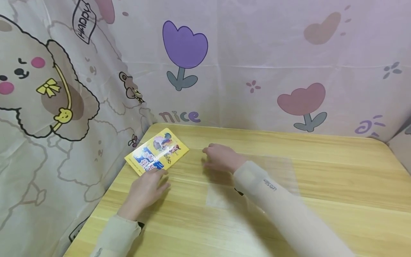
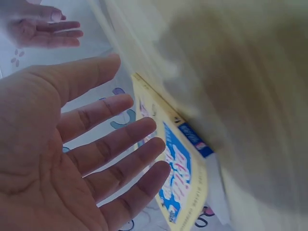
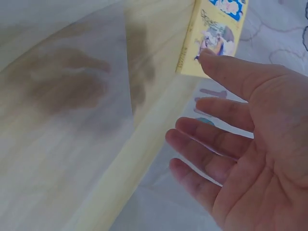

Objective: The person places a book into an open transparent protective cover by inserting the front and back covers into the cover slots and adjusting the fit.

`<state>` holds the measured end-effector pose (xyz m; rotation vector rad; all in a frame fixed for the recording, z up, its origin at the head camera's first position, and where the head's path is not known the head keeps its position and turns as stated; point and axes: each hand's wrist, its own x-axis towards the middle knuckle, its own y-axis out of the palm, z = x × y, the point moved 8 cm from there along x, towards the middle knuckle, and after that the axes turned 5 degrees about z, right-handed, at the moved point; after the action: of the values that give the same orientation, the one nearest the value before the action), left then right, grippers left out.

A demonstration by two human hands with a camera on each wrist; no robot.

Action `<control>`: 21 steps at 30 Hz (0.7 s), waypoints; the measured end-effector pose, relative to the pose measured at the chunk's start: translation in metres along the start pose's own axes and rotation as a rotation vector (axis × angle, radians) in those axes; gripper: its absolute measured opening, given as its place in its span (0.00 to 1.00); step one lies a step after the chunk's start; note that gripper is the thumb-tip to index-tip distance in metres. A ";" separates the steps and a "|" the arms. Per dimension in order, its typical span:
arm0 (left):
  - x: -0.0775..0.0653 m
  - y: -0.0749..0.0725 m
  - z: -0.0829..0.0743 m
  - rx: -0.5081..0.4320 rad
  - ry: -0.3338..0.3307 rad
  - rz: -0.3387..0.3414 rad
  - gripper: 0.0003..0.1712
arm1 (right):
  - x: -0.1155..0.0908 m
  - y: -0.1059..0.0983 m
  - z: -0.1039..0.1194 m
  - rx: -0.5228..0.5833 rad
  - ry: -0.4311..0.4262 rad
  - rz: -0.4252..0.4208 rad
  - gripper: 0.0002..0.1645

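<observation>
At the far left hangs a pale cloth [image 1: 64, 160] printed with a winking bear that has pink cheeks and a yellow bow. Next is the person's left hand [image 1: 144, 191], which holds nothing: its fingers reach out, loosely spread, at the near edge of a yellow book [image 1: 157, 151]. Whether the fingertips touch the cover cannot be told. The book lies flat near the far left corner of the wooden table [image 1: 346, 167], set at a slant, its cover showing a blue patch, pale lettering and a colourful picture. Behind the table, a printed purple tulip [image 1: 185, 46] stands above the word "nice". Farther right is the right hand [image 1: 224, 157], apart from the book, its fingers extended and nothing in its grasp. Its forearm, in a pale sleeve [image 1: 285, 210] with small dark lettering, crosses above a clear sheet [image 1: 285, 171] on the tabletop. A pink tulip [image 1: 303, 101] is printed beyond.
</observation>
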<state>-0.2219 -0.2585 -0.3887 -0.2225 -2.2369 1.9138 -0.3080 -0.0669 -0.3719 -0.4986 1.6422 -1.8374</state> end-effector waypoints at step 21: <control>-0.014 0.003 0.018 -0.024 -0.071 -0.029 0.25 | 0.060 0.020 0.033 -0.063 0.035 0.110 0.26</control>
<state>-0.2125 -0.2782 -0.3945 -0.1274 -2.2962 1.9099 -0.3276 -0.1323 -0.3933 -0.3968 1.7211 -1.7281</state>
